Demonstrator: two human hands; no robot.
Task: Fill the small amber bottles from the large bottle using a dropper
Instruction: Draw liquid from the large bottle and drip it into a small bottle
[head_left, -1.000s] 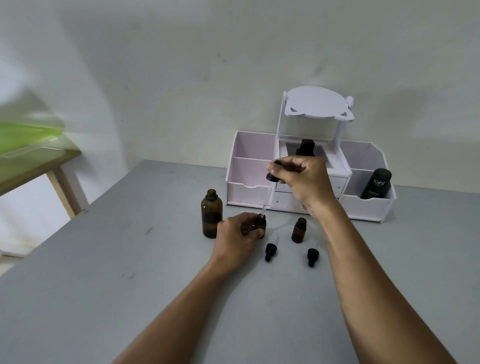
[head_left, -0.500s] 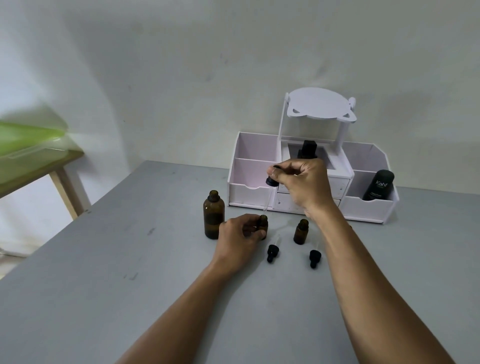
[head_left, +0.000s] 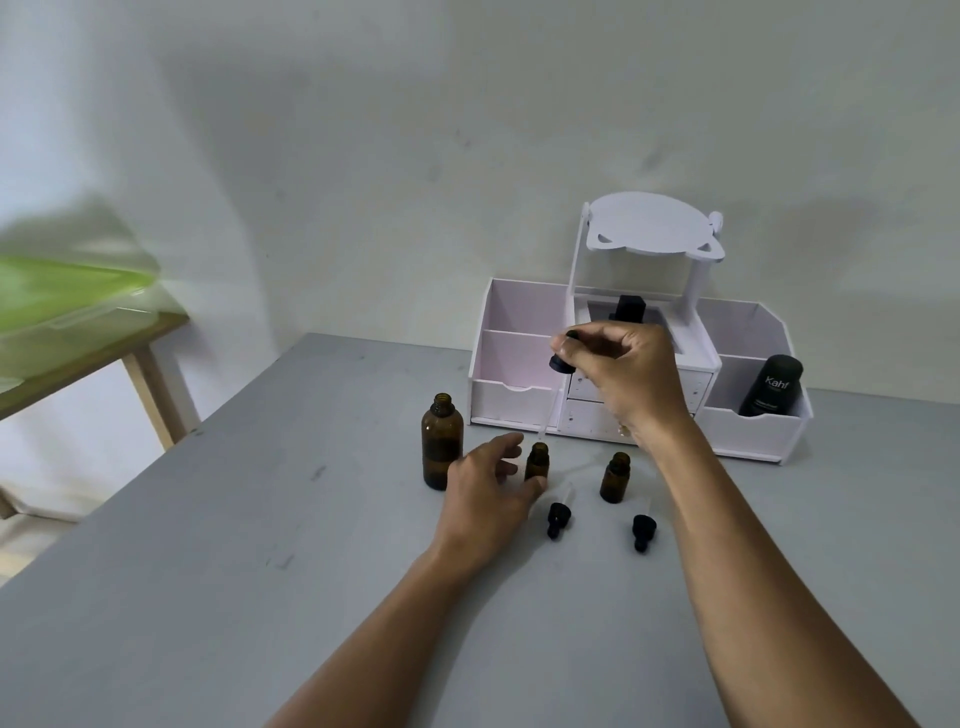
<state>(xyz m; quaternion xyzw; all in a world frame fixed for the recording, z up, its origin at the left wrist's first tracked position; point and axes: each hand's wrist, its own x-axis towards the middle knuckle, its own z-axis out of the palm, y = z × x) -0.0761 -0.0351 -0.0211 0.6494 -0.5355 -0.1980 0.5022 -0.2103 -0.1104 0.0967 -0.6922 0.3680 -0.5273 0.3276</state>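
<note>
On the grey counter (head_left: 208, 571) by a pale wall (head_left: 467, 130), the right hand (head_left: 628, 379) pinches a dropper (head_left: 561, 365) over a small bottle (head_left: 536, 461). The left hand (head_left: 485, 491) lies loose-fingered beside it, near the large bottle (head_left: 441, 441).

L hand (head_left: 485, 486) slack, R hand (head_left: 626, 376) pinched

Not much of the person to go on, just two arms. The left hand (head_left: 488, 488) and right hand (head_left: 623, 374) are both bare, and the left forearm (head_left: 374, 639) and right forearm (head_left: 769, 587) are bare skin right down to the bottom edge. Fingernails are too small to make out.
</note>
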